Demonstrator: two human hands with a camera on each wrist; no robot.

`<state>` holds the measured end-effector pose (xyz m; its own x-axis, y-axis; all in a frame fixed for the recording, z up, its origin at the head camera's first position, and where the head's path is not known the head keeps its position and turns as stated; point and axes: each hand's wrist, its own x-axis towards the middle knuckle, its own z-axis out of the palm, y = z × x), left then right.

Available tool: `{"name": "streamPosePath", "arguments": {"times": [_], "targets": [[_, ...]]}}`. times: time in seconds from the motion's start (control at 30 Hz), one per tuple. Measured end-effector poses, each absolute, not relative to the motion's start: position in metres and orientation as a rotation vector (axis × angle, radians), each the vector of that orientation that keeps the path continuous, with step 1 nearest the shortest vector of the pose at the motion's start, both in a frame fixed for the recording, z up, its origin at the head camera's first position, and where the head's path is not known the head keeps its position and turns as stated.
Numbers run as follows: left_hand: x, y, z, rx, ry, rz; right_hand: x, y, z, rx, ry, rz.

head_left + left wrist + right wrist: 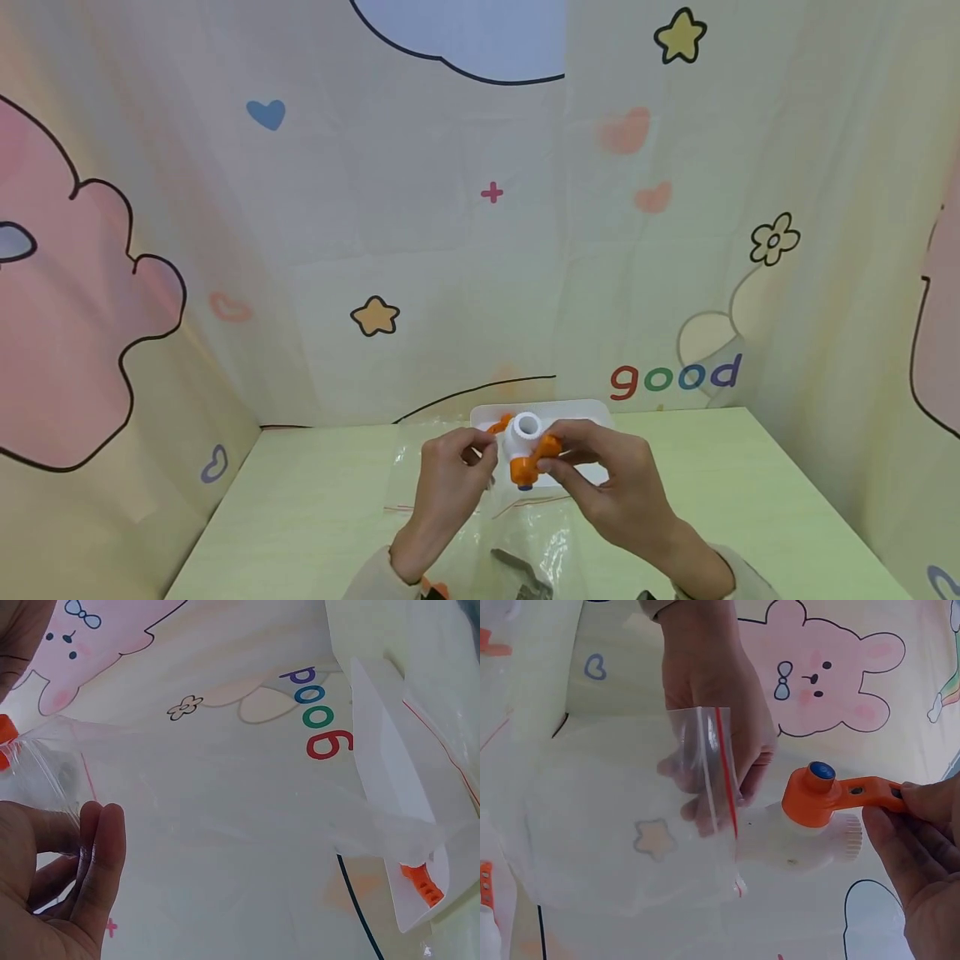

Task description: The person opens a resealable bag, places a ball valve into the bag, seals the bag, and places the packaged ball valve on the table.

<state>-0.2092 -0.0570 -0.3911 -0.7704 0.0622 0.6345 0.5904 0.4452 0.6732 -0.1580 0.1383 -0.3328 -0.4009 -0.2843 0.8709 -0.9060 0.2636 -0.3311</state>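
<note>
While pinching clear bag [592, 825] in left hand [453, 471], pinches white fitting's [517, 444] orange lever [551, 447] in right hand [622, 479]. Far: white tray [573, 410].

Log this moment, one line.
left hand: holds clear zip bag | right hand: pinches orange handle of white valve | white tray: on table

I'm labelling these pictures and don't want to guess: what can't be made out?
Head view: the grey object's lower end, cut off by the bottom edge.
Head view: part of the tray, hidden behind the right hand and valve.
Right wrist view: whether the valve's end sits inside the bag, blurred by the plastic.
Right wrist view: any marking on the blue cap, too small to read.
</note>
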Motion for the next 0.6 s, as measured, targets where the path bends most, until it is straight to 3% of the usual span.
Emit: {"name": "streamPosePath", "arguments": {"times": [0.6], "targets": [[-0.199, -0.052, -0.382, -0.572, -2.195, -1.450, -0.174, 0.138, -0.369, 1.052, -2.034, 1.047]]}}
